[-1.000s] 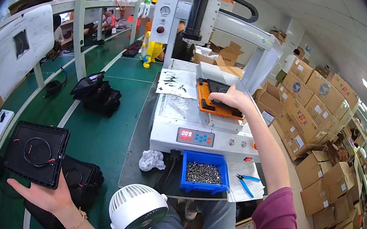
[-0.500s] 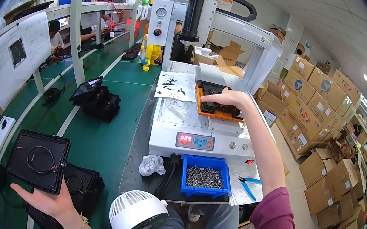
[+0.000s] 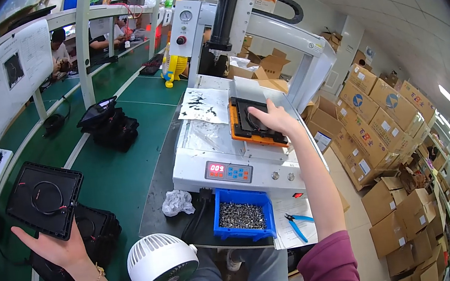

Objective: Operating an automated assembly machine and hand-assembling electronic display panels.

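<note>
Green table (image 3: pixel 122 182) lies beneath the left hand (image 3: pixel 60 248), spread under a black casing (image 3: pixel 42 196). The right hand (image 3: pixel 274 119), its grip unclear, touches a second casing (image 3: pixel 243 114) in an orange fixture (image 3: pixel 259 139), cartons (image 3: pixel 373 121) farther right.

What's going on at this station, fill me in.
A person's left hand supports a black tray with a looped cable on it, above stacked black pieces on the green table. The right hand is on a second black part, which sits in an orange fixture on a white machine. Whether it grips or just presses is unclear. A blue bin of small metal pieces stands in front.
</note>
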`<state>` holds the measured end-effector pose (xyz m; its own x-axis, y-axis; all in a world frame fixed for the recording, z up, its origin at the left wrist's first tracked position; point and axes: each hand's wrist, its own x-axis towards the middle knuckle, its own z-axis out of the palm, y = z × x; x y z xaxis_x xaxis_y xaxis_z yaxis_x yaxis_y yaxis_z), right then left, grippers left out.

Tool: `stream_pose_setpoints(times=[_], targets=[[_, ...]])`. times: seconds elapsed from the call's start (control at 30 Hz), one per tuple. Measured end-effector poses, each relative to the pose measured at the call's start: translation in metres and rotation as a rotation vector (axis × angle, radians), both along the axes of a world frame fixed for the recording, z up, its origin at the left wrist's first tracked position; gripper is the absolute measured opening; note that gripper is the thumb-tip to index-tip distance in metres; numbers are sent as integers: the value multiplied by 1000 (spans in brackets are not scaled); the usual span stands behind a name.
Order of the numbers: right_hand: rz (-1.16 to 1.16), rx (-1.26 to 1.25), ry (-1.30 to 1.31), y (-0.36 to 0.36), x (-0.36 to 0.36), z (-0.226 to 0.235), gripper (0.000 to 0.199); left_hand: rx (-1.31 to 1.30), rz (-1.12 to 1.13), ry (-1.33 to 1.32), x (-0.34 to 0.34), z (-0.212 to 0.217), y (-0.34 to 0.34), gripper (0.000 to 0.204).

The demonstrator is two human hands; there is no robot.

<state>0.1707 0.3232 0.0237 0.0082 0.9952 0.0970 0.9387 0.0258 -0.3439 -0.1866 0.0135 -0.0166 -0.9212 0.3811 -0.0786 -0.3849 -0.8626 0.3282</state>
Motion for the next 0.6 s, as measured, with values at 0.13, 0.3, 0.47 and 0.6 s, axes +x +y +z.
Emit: stream_pose_setpoints(times=[0.13,0.3,0.47,0.6], targets=[[217,460,57,-36,61,-29,54,-36,23,-27,5,10,-5,66],[150,764,175,-116,123,-78,32,53,-107,-23,23,21,-7,64],[101,793,47,-165,154,-151,28,190,-357,207,25,-3,-5,77],[75,811,95,-177,148,-158,32,420,-830,486,39,-8,-10,89]])
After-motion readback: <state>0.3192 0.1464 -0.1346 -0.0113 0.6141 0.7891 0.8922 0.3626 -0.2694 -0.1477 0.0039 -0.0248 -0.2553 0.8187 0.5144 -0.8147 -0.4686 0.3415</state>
